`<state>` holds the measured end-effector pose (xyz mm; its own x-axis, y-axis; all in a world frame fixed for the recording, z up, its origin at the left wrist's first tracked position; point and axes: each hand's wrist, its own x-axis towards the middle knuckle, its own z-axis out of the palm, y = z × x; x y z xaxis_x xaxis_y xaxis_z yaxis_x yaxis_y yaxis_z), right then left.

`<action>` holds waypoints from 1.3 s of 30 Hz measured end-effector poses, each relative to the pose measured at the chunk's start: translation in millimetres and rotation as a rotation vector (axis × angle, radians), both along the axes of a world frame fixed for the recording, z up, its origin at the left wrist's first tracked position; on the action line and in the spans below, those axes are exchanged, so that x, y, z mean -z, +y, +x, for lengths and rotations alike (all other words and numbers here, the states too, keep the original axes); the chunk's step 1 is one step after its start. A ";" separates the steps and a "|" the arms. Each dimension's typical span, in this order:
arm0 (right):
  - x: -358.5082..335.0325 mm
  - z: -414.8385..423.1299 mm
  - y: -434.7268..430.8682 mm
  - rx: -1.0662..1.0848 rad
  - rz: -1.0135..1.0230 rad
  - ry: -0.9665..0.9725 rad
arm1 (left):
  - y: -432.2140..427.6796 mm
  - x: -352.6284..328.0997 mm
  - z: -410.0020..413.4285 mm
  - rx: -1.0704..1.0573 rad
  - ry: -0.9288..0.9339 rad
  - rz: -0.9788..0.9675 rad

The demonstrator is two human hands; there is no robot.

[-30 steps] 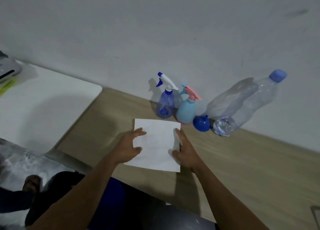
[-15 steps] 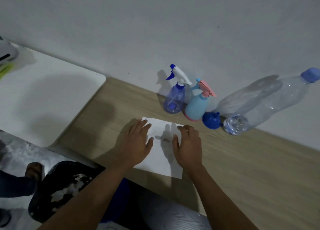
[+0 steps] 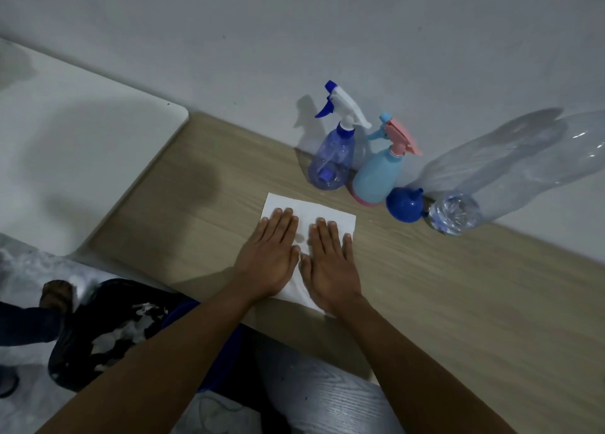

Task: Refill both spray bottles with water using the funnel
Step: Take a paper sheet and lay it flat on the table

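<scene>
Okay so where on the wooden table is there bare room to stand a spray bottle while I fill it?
Free: the wood right of the white paper, in front of the water bottle, and the strip left of the paper toward the white table. Crowded: along the wall, where both spray bottles, the funnel and the water bottle stand together.

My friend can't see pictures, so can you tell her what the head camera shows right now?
Two bare hands, left and right, lie flat side by side on a white sheet on a wooden table. Behind it, by the wall, stand a blue spray bottle, a light blue one, a blue funnel and a big clear bottle.
</scene>
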<state>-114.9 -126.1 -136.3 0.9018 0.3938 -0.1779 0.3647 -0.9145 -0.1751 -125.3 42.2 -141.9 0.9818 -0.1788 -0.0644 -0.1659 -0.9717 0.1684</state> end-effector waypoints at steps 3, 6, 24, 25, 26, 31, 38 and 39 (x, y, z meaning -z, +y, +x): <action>0.3 2.3 -6.4 -0.008 0.006 -0.014 | -12.8 0.3 1.1 -0.030 -0.005 -0.002; -0.5 4.9 -18.2 -0.005 0.004 -0.013 | -26.0 0.1 -0.3 -0.048 -0.009 -0.013; -2.2 -22.6 -183.2 0.080 0.022 -0.023 | -182.6 -5.1 -17.6 0.081 0.011 -0.052; -2.5 -25.9 -194.7 0.090 0.028 -0.028 | -193.5 -4.5 -18.8 0.089 0.008 -0.053; -2.3 -29.4 -206.4 0.099 0.034 -0.033 | -204.4 -3.6 -20.2 0.095 0.006 -0.059; -0.4 -48.0 -262.9 0.146 0.045 -0.050 | -260.6 -1.1 -31.2 0.147 0.022 -0.069; 0.6 -81.8 -329.1 0.212 0.057 -0.052 | -323.6 -1.6 -53.1 0.226 0.024 -0.085; 0.7 -87.5 -336.1 0.221 0.058 -0.049 | -330.4 -2.0 -57.3 0.242 0.023 -0.085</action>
<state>-202.5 -462.2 -137.0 0.9743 0.1937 -0.1150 0.1656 -0.9620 -0.2172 -182.6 -288.2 -139.8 0.9082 -0.4142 -0.0606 -0.3872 -0.8862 0.2546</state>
